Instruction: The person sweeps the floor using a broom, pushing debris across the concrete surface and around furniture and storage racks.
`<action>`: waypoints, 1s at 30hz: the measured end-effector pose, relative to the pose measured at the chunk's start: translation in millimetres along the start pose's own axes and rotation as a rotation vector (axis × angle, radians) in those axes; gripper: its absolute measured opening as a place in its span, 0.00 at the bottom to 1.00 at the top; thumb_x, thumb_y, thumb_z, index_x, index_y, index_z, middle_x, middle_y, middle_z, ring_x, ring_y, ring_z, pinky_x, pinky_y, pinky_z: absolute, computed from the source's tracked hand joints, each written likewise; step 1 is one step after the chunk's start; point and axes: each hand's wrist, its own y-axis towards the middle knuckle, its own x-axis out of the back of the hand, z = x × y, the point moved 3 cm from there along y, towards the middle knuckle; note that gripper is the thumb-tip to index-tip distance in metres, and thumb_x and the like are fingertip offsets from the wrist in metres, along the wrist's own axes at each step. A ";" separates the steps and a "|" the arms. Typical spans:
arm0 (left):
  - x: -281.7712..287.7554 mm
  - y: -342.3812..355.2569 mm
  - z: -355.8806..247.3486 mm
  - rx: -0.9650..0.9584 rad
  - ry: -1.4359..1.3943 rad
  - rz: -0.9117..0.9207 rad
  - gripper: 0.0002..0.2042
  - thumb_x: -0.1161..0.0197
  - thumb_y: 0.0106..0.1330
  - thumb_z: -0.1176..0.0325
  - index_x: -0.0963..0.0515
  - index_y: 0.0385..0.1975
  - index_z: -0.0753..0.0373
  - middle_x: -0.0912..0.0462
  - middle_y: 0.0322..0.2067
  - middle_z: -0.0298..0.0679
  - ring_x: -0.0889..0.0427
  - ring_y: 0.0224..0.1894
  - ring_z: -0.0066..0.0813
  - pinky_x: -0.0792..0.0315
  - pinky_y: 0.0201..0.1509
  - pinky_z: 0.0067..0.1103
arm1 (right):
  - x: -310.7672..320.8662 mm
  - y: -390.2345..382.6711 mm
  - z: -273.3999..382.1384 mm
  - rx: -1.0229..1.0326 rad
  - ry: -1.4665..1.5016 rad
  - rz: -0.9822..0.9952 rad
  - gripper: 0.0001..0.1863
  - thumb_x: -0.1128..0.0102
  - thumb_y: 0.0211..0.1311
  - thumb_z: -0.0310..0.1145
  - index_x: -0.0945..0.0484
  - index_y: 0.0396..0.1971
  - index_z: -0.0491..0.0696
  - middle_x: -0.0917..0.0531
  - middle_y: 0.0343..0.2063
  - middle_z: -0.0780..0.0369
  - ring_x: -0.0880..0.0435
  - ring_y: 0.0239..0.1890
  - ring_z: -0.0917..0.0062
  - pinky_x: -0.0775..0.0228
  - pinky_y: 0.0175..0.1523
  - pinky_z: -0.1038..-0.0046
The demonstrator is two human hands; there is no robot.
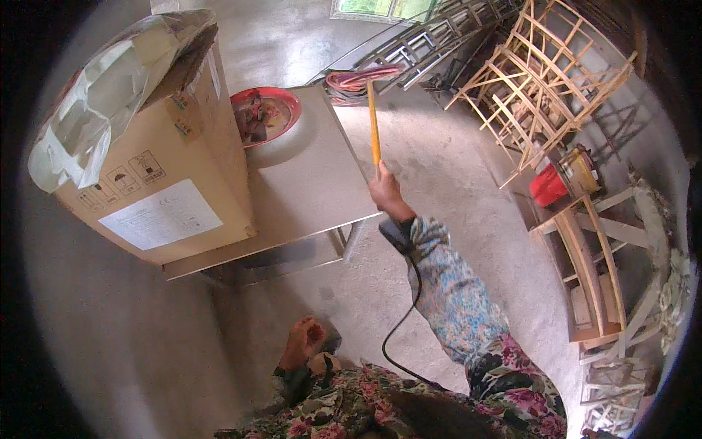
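My right hand (386, 192) is closed around a yellow stick (374, 124), reaching out past the right edge of the brown table (322, 175). The stick points away from me and its far end overlaps the coiled hoses (351, 80) in the picture. On my right wrist is a dark device (395, 235) with a black cable (401, 322) running back toward my body. My left hand (298, 342) is low near my body, in front of the table's near edge. Its fingers are curled in, with a reddish patch showing; whether anything is inside is hidden.
A large cardboard box (161, 161) with clear plastic (110, 95) over it stands on the table's left. Beside it sits a red-rimmed round tray (292, 113). Metal ladders (417, 58), wooden frames (541, 88), a red bucket (547, 186) and a curved wooden piece (585, 271) line the far and right sides.
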 end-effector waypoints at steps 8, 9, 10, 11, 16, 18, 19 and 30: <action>-49.7 18.1 7.2 0.032 0.098 0.111 0.07 0.47 0.63 0.67 0.30 0.33 0.63 0.25 0.25 0.38 0.24 0.27 0.27 0.27 0.34 0.23 | 60.9 -107.0 -13.7 -0.150 0.072 0.300 0.35 0.52 0.48 0.29 0.47 0.61 0.43 0.24 0.26 0.45 0.22 0.29 0.59 0.30 0.35 0.63; -55.8 19.9 7.4 0.040 0.115 0.161 0.07 0.47 0.63 0.67 0.30 0.33 0.63 0.25 0.25 0.37 0.24 0.26 0.27 0.27 0.34 0.23 | 63.2 -124.3 -12.7 -0.097 0.048 0.289 0.35 0.51 0.49 0.28 0.46 0.61 0.45 0.24 0.22 0.49 0.22 0.23 0.64 0.30 0.30 0.65; -59.4 21.9 8.3 0.047 0.116 0.153 0.07 0.47 0.62 0.67 0.30 0.36 0.63 0.26 0.26 0.37 0.24 0.27 0.27 0.27 0.34 0.23 | 65.7 -143.0 -12.2 -0.042 0.026 0.282 0.34 0.51 0.49 0.28 0.46 0.61 0.46 0.24 0.18 0.52 0.23 0.18 0.68 0.31 0.25 0.68; -61.1 23.2 9.2 0.051 0.116 0.143 0.09 0.46 0.62 0.67 0.31 0.38 0.63 0.26 0.27 0.36 0.24 0.28 0.26 0.27 0.35 0.22 | 68.1 -164.8 -12.3 -0.064 0.024 0.329 0.35 0.52 0.49 0.27 0.47 0.61 0.45 0.25 0.25 0.47 0.23 0.25 0.61 0.31 0.31 0.65; -49.4 14.8 18.3 0.060 0.123 0.074 0.06 0.45 0.62 0.66 0.28 0.32 0.62 0.25 0.24 0.36 0.24 0.26 0.27 0.27 0.34 0.23 | 103.7 -259.1 9.0 -0.036 0.102 0.385 0.35 0.54 0.49 0.27 0.50 0.61 0.42 0.28 0.38 0.37 0.25 0.37 0.47 0.32 0.42 0.57; -43.9 4.9 23.8 0.052 0.098 0.070 0.06 0.45 0.61 0.66 0.28 0.30 0.61 0.25 0.23 0.36 0.24 0.26 0.27 0.27 0.34 0.22 | 121.7 -283.5 18.8 -0.145 0.169 0.454 0.35 0.52 0.50 0.27 0.50 0.61 0.43 0.29 0.43 0.38 0.24 0.41 0.50 0.31 0.44 0.64; -42.6 1.4 26.1 0.069 0.106 0.063 0.06 0.45 0.61 0.66 0.28 0.30 0.61 0.25 0.22 0.35 0.24 0.26 0.26 0.27 0.34 0.22 | 128.7 -292.8 25.2 -0.186 0.205 0.478 0.35 0.51 0.51 0.27 0.50 0.62 0.44 0.30 0.46 0.39 0.24 0.42 0.51 0.31 0.45 0.67; -82.5 -2.0 14.6 -0.037 0.110 0.198 0.11 0.46 0.62 0.60 0.27 0.32 0.62 0.23 0.25 0.37 0.22 0.29 0.28 0.27 0.36 0.22 | 172.2 -361.7 82.8 -0.212 0.186 0.665 0.36 0.54 0.53 0.26 0.58 0.61 0.39 0.25 0.21 0.42 0.23 0.22 0.50 0.31 0.28 0.57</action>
